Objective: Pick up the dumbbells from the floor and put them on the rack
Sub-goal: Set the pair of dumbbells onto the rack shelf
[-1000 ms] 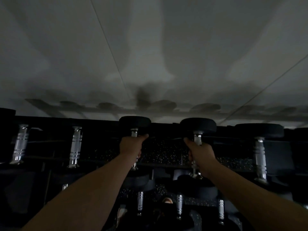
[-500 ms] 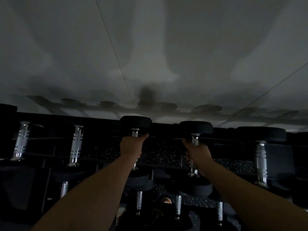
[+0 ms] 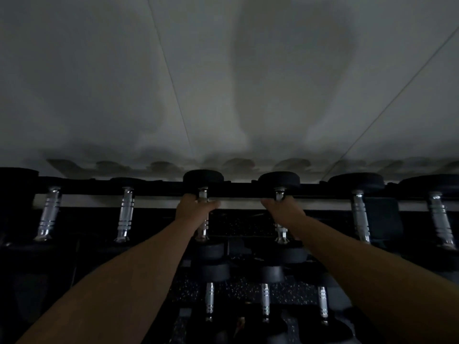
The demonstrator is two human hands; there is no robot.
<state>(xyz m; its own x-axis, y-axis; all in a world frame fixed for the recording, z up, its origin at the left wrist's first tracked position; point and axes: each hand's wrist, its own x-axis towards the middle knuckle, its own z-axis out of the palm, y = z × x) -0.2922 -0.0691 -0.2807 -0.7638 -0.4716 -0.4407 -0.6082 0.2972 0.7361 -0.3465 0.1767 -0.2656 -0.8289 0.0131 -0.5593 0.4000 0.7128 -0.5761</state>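
Dim grey wall behind the rack [image 3: 238, 189]. Left hand [image 3: 192, 207] is wrapped around one dumbbell [image 3: 203, 212], right hand [image 3: 283, 211] around another dumbbell [image 3: 279, 207]. Both handles run away from the person across the top rail, far heads just past it.

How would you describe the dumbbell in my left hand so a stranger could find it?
Find the top tier of the dark rack against the pale wall. The left-hand dumbbell sits mid-row there. Only it has the left hand wrapped around its chrome handle, left of the other held one.
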